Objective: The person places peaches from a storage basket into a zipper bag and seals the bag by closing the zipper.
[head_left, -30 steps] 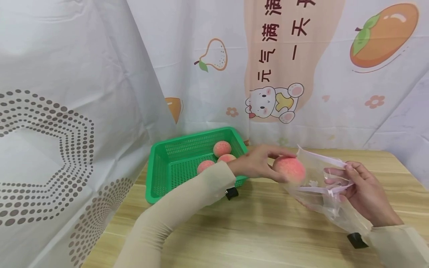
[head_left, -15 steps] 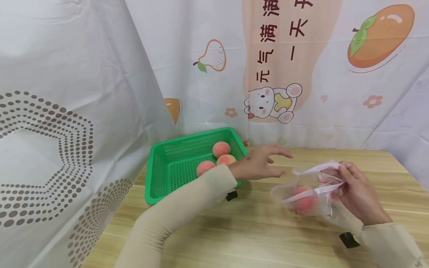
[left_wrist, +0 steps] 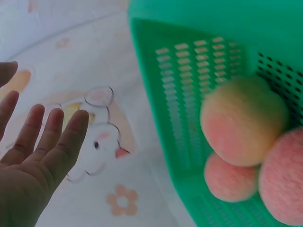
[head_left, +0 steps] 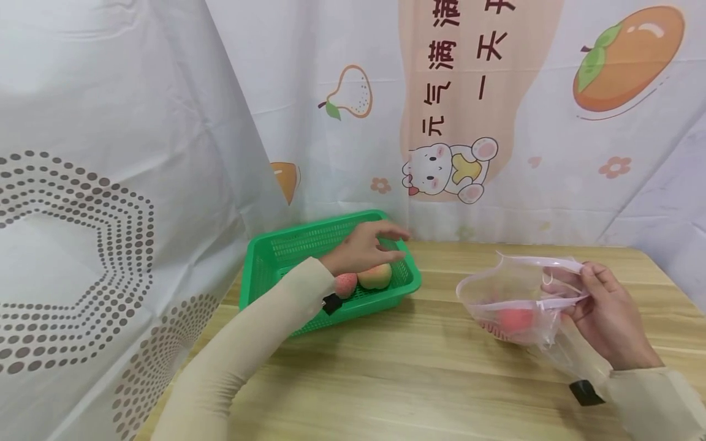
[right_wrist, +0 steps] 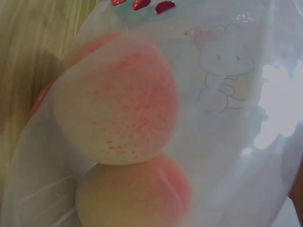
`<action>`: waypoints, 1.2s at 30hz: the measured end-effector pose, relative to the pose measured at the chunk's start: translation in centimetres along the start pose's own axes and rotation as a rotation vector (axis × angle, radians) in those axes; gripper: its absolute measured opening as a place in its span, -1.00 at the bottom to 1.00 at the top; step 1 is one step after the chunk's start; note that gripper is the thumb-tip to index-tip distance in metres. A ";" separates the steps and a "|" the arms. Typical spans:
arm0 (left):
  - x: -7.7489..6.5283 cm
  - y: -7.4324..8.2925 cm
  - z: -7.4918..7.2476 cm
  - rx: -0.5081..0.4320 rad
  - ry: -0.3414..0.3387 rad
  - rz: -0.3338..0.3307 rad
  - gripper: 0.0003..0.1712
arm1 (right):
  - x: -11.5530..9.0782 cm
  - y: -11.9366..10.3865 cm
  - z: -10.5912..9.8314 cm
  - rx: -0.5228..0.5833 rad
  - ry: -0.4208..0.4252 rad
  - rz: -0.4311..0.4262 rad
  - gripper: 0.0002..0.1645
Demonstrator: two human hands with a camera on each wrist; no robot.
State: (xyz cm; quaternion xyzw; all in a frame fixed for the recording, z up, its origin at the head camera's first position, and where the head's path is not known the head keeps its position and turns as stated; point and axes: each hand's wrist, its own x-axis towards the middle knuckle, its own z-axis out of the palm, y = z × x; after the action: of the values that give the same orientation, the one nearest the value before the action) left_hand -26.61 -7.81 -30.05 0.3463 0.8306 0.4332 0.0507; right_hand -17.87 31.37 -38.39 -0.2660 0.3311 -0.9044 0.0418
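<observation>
Wood-grain tabletop supports a green plastic basket holding peaches, with the left hand above it, empty, fingers apart. The right hand pinches a translucent zip bag containing bagged peaches; gripped at one end only, its mouth could sag or tip, spilling fruit.

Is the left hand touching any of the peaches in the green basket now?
Apart. In the left wrist view, printed cloth and the basket show between the left hand and the peaches.
</observation>
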 end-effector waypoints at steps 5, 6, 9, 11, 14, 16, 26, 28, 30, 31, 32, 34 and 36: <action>-0.6 -1.0 -1.1 -0.017 0.007 -0.044 -0.58 | -0.1 0.1 0.0 0.004 -0.001 0.008 -0.60; -0.7 -1.1 -1.3 -0.025 0.006 -0.050 -0.58 | -0.1 0.1 0.0 0.007 -0.005 0.006 -0.59; -1.1 -1.7 -1.8 -0.044 -0.002 -0.061 -0.58 | -0.1 0.2 0.0 0.014 -0.017 0.000 -0.58; -1.2 -2.1 -2.3 -0.049 -0.006 -0.069 -0.59 | -0.1 0.3 -0.1 0.022 -0.025 -0.003 -0.57; -1.5 -2.9 -2.9 -0.032 0.006 -0.089 -0.60 | -0.1 0.3 -0.1 0.030 -0.035 -0.002 -0.56; -1.7 -3.5 -3.4 -0.015 0.017 -0.106 -0.61 | -0.2 0.3 -0.1 0.028 -0.040 0.004 -0.56; -3.2 -7.1 -4.8 0.041 -0.027 -0.189 -0.54 | -0.4 0.3 -0.2 0.001 0.003 0.008 -0.60; -3.6 -7.7 -5.0 0.027 -0.033 -0.210 -0.51 | -0.4 0.3 -0.2 -0.002 -0.005 0.007 -0.59; -3.9 -8.2 -5.1 0.012 -0.040 -0.230 -0.48 | -0.3 0.3 -0.2 0.000 -0.011 0.007 -0.58; -4.0 -8.5 -5.1 0.008 -0.044 -0.241 -0.47 | -0.3 0.3 -0.2 0.002 -0.015 0.006 -0.58; -4.1 -8.7 -5.1 0.004 -0.048 -0.254 -0.46 | -0.3 0.3 -0.2 0.003 -0.019 0.004 -0.57; -4.3 -9.1 -5.1 0.004 -0.057 -0.279 -0.45 | -0.3 0.4 -0.2 0.012 -0.029 0.001 -0.56; -4.4 -9.5 -5.2 0.010 -0.064 -0.302 -0.44 | -0.3 0.4 -0.2 0.017 -0.038 -0.001 -0.55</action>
State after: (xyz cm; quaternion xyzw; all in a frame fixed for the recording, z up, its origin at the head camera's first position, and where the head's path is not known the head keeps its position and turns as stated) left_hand -30.29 -17.73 -34.92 0.2311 0.8733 0.4053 0.1398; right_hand -17.77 31.26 -38.86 -0.2829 0.3223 -0.9020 0.0501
